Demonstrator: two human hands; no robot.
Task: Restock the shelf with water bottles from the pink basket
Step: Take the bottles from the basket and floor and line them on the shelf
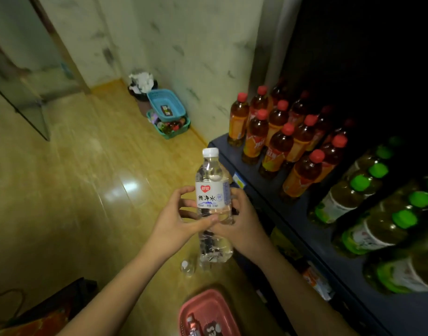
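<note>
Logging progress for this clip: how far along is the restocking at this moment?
Done: no water bottles show on the shelf, only red-capped and green-capped drinks. In hand: both hands, left and right, hold one upright water bottle beside the shelf edge. Left: placing it, plus items in the pink basket and a small bottle on the floor.

Dark shelf [302, 215] at 3 o'clock: red-cap tea btls [279, 151], green-cap btls [353, 190]. Floor [87, 190]: pink basket [208, 304] at 6, small btl [186, 267].
</note>
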